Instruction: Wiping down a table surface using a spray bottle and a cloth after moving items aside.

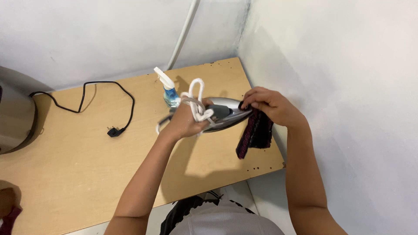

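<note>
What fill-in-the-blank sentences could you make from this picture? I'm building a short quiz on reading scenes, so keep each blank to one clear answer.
1. The left hand grips a silver ____ with its white cord bunched in the fist.
2. The right hand presses a dark ____ against the tip.
3. The blue spray bottle stands on the wooden ____.
4. The black cable's plug lies ____.

Missing words: iron; cloth; table; unplugged

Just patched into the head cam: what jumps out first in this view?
The silver iron held up at centre, the left hand gripping it with its white cord bunched in the fist. At its tip, the right hand presses a dark cloth. Behind stands a blue spray bottle.
</note>
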